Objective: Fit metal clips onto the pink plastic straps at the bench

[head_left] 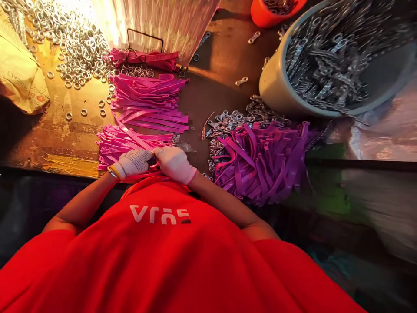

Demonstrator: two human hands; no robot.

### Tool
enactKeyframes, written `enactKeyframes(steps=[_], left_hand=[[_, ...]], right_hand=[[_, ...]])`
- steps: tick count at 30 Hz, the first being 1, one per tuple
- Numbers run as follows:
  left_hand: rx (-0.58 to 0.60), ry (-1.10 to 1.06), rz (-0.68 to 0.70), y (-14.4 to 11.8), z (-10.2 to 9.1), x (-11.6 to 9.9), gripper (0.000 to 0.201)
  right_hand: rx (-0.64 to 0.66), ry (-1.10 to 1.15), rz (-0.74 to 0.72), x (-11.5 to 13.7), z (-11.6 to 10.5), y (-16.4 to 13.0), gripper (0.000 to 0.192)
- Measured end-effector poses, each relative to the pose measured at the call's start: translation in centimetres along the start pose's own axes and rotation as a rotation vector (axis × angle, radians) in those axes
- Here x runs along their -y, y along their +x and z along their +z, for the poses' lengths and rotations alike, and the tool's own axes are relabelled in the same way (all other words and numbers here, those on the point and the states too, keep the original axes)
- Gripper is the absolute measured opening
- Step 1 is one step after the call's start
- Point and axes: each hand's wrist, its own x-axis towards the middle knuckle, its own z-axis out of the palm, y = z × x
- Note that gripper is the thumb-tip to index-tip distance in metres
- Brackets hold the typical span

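A worn brown surface (208,87) fills the view, seen from above a person in a red shirt (163,252). At far right, a large grey tub (273,87) holds metal links, with an orange cup (260,17) behind it. A loose heap of purple straps (263,165) lies right of centre. Pink straps (150,98) sit in flat stacks, long axes running left to right, with a nearer stack (114,141) just beyond the hands. Silver rings (78,43) spread across the far left corner. Both hands wear white gloves and meet at the near edge. The left hand (132,161) and right hand (174,163) touch fingertip to fingertip, curled narrowly around something small between them; what it is cannot be told. The nearer stack touches the left hand, which is closer to it.
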Motion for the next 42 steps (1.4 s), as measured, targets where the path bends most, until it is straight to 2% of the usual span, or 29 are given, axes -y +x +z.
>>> enactKeyframes(steps=[3, 6, 8, 10, 12, 14, 16, 19, 23, 29, 34, 38, 40, 42], left_hand=[[0.056, 0.102, 0.030, -0.5, 0.5, 1.4, 0.018], [0.204, 0.015, 0.010, -1.1, 0.7, 2.7, 0.008], [0.346, -0.102, -0.045, -1.5, 0.5, 3.1, 0.018], [0.416, -0.235, -0.076, -1.9, 0.3, 3.0, 0.032], [0.370, -0.317, -0.054, -2.2, 0.1, 2.5, 0.039], [0.248, -0.317, -0.012, -2.5, 0.1, 1.9, 0.039], [0.119, -0.251, 0.029, -2.9, 0.1, 1.4, 0.035], [0.010, -0.048, 0.118, -3.3, 0.3, 0.9, 0.029], [-0.079, 0.302, 0.280, -3.7, 0.6, 0.5, 0.027], [-0.195, 0.464, 0.333, -4.2, 1.3, 0.5, 0.026], [-0.138, 0.522, 0.403, -4.1, 0.8, 1.2, 0.018], [-0.049, 0.501, 0.421, -3.8, 0.5, 0.6, 0.027], [0.032, 0.483, 0.414, -4.1, 0.0, -0.4, 0.029], [0.187, 0.470, 0.421, -4.5, -1.3, -1.7, 0.027]], right_hand=[[0.003, 0.105, 0.088, 0.6, -0.1, -0.2, 0.032], [-0.014, 0.194, 0.109, 1.3, -0.2, -0.3, 0.030], [-0.050, 0.220, 0.080, 1.5, -0.1, 0.0, 0.030], [-0.126, 0.260, 0.043, 1.4, -0.1, 0.6, 0.032], [-0.201, 0.329, 0.026, 0.9, -0.2, 1.1, 0.034], [-0.212, 0.386, 0.027, 0.2, -0.8, 1.4, 0.038], [-0.128, 0.385, 0.018, -0.4, -1.9, 1.2, 0.046], [0.045, 0.253, 0.017, -0.7, -3.9, 0.7, 0.061], [0.129, 0.011, 0.052, 0.2, -5.8, 0.5, 0.049], [0.194, -0.128, 0.044, 0.8, -5.5, 0.9, 0.038], [0.197, -0.125, -0.079, 0.1, -4.1, 0.6, 0.051], [0.186, -0.128, -0.103, 0.2, -4.0, -0.2, 0.057], [0.190, -0.126, -0.134, 0.3, -4.5, -0.6, 0.057], [0.210, -0.123, -0.199, 0.5, -5.4, -0.9, 0.055]])
